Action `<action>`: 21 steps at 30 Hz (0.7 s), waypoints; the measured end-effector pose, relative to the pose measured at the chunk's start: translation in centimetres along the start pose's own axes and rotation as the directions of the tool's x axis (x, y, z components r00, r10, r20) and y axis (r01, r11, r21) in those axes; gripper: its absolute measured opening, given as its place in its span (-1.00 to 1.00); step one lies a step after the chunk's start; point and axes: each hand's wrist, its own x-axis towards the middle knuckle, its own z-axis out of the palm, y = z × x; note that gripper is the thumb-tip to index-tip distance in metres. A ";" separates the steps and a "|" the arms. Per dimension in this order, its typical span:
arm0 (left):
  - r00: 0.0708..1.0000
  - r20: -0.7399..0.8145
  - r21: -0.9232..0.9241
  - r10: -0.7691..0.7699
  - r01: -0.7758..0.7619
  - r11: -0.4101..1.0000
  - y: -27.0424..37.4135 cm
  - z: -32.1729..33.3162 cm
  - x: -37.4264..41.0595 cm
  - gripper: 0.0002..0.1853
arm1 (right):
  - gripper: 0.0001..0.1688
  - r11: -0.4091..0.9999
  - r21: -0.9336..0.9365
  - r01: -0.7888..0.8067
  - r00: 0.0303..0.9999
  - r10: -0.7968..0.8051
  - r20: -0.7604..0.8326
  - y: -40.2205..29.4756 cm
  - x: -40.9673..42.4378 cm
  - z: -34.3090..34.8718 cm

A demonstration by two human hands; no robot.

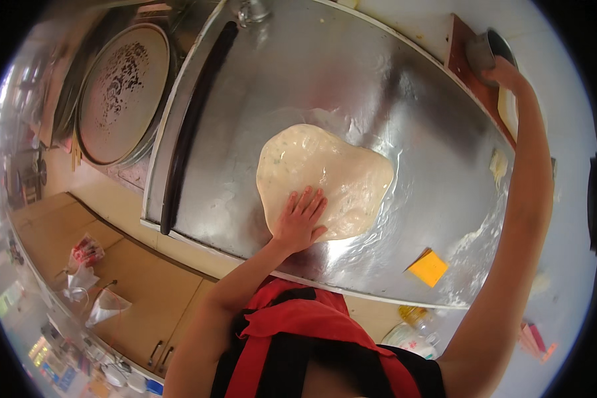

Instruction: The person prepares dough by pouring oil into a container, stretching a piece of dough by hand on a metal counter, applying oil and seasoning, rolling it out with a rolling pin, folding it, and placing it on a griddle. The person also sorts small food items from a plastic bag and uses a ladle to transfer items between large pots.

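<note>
A flattened sheet of pale, glossy dough (328,169) with green flecks lies on the stainless steel worktop (258,89). My left hand (301,219) rests palm down on the near edge of the dough, fingers spread, gripping nothing. Far to the right, my right hand (505,74) reaches to a round metal container (480,54) on a reddish-brown shelf (460,45). Some of its fingers are hidden at the container's rim, so I cannot tell whether they hold anything.
A long dark rolling pin (194,129) lies along the worktop's left side. Beyond that edge sits a large round griddle (124,94) with dark scorch marks. A yellow scraper-like piece (428,267) lies near the front right. Dough scraps (498,165) and white smears mark the right side.
</note>
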 end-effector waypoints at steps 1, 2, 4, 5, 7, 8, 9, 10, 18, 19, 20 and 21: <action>1.000 0.027 -0.012 0.004 -0.004 1.000 -0.1 -0.6 -0.1 -0.24 | -0.51 0.997 -0.063 0.040 0.997 -0.044 -0.057 -0.9 -0.3 -0.1; 0.998 0.055 -0.025 0.011 -0.010 1.000 -0.4 -1.0 -0.2 -0.22 | -0.46 0.989 -0.125 0.074 0.990 -0.088 -0.111 -1.6 -0.8 0.0; 0.980 0.014 0.114 -0.197 0.194 0.974 -2.8 -0.7 0.4 -0.20 | -0.43 0.956 -0.292 0.027 0.979 -0.084 -0.184 -1.4 -1.3 -0.1; 0.957 -0.003 0.178 -0.292 0.287 0.941 -3.8 -0.5 0.5 -0.19 | -0.44 0.978 -0.204 0.037 0.967 -0.086 -0.239 -0.7 -1.6 -0.2; 0.959 -0.098 0.052 -0.266 0.272 0.961 -5.1 -1.8 0.0 -0.19 | -0.46 0.997 -0.010 0.072 0.935 -0.071 -0.349 -2.0 -2.5 -0.6; 0.955 -0.150 -0.007 -0.256 0.258 0.966 -5.4 -2.4 0.0 -0.19 | -0.48 0.983 0.157 0.093 0.888 -0.011 -0.459 -3.0 -3.6 0.0; 0.951 -0.130 -0.010 -0.279 0.280 0.960 -5.3 -2.7 -0.4 -0.20 | -0.50 0.937 0.318 0.147 0.833 0.056 -0.551 -6.8 -6.0 0.8; 0.952 -0.122 -0.010 -0.280 0.281 0.960 -5.4 -3.0 -0.1 -0.21 | -0.51 0.864 0.458 0.207 0.757 0.155 -0.635 -9.6 -8.6 1.1; 0.923 -0.324 -0.211 -0.208 0.143 0.967 -8.0 -4.4 4.3 -0.30 | -0.78 0.598 0.749 0.284 0.954 -0.096 -0.285 -25.0 -17.4 32.1; 0.930 -0.321 -0.162 -0.177 0.131 0.978 -8.4 -4.2 5.2 -0.30 | -0.74 0.735 0.497 0.461 0.873 -0.275 -0.404 -27.1 -18.7 34.7; 0.937 -0.314 -0.113 -0.151 0.121 0.986 -8.9 -4.3 5.9 -0.30 | -0.70 0.739 0.399 0.543 0.822 -0.370 -0.434 -28.4 -20.6 36.6; 0.945 -0.307 -0.064 -0.117 0.102 0.993 -9.3 -4.4 6.7 -0.30 | -0.65 0.733 0.293 0.614 0.764 -0.458 -0.455 -29.3 -22.7 37.9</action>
